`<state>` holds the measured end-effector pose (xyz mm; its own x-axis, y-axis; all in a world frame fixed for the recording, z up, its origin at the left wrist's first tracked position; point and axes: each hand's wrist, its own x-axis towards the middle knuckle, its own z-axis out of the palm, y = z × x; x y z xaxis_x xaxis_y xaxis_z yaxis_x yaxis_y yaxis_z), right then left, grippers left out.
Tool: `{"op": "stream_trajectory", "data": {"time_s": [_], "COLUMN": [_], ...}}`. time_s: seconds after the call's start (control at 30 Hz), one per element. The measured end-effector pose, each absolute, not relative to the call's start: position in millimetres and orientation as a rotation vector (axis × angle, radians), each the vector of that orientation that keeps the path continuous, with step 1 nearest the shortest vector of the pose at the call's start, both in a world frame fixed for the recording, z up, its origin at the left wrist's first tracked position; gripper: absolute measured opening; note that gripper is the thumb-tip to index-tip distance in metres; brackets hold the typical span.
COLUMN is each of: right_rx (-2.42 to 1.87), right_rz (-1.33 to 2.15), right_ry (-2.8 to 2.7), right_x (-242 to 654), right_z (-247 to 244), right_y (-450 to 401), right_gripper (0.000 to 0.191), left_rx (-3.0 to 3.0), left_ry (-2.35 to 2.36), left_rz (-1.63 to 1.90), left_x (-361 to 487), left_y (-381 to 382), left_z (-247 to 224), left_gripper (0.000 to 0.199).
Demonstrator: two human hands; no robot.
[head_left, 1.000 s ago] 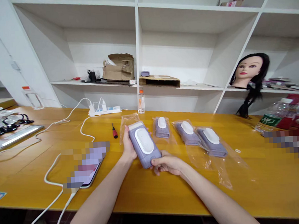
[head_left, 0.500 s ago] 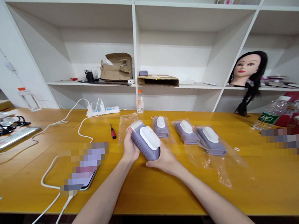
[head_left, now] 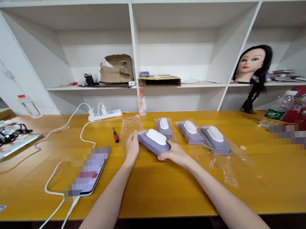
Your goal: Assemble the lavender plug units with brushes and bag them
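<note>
A purple device with perforated sides and a white bristled piece on top (head_left: 154, 142) is held between both hands over the wooden table. My left hand (head_left: 132, 145) grips its left end, and my right hand (head_left: 176, 155) is wrapped round its right end. Several similar purple devices with white tops, in clear plastic bags, lie to the right: one (head_left: 164, 127) just behind, one (head_left: 191, 132) further right and one (head_left: 216, 140) beyond that. A clear bag (head_left: 130, 124) lies flat behind my left hand.
A red screwdriver (head_left: 115, 135), a phone (head_left: 93, 173) on a white cable and a power strip (head_left: 108, 113) are at the left. A small bottle (head_left: 142, 104) stands by the shelf. A water bottle (head_left: 277, 112) and a mannequin head (head_left: 252, 65) are at the right.
The held device has tilted from a steep slant to a flatter position and shifted slightly right, with both hands still on it. The camera view has shifted a little.
</note>
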<state>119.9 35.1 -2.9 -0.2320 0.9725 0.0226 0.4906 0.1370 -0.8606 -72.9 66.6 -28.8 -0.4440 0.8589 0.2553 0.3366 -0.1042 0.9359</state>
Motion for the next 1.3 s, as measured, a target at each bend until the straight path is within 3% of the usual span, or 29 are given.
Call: {"op": "stream_trajectory", "data": {"time_s": [0.2, 0.4, 0.53, 0.7, 1.03, 1.3], "right_rx": [-1.302, -1.241, -1.216, -1.319, -1.318, -1.463], "right_rz": [1.302, 1.415, 1.182, 0.62, 0.238, 0.17], "right_ry": [-1.557, -1.463, -1.705, -2.084, -2.412, -2.299], "right_x": [124.5, 128.1, 129.2, 124.3, 132.1, 112.4], "right_z": [7.4, 20.2, 16.3, 4.5, -13.5, -25.1], "right_y": [33.4, 28.2, 30.2, 29.2, 36.0, 30.4], "right_gripper": [0.048, 0.04, 0.053, 0.074, 0.079, 0.088], "left_rx": [1.541, 1.587, 1.51, 1.187, 1.289, 1.407], "left_ry": [2.04, 1.959, 1.79, 1.519, 1.563, 1.606], "left_rz": [1.359, 1.209, 1.349, 1.368, 1.435, 1.497], "left_x": [-79.9, -75.7, -80.7, -83.8, -83.1, -89.9], "left_y": [56.7, 59.1, 65.3, 69.2, 77.4, 80.9], "left_z": [-23.9, -36.5, -26.3, -20.6, -40.2, -42.3], "left_gripper": [0.022, 0.018, 0.031, 0.064, 0.021, 0.028]}}
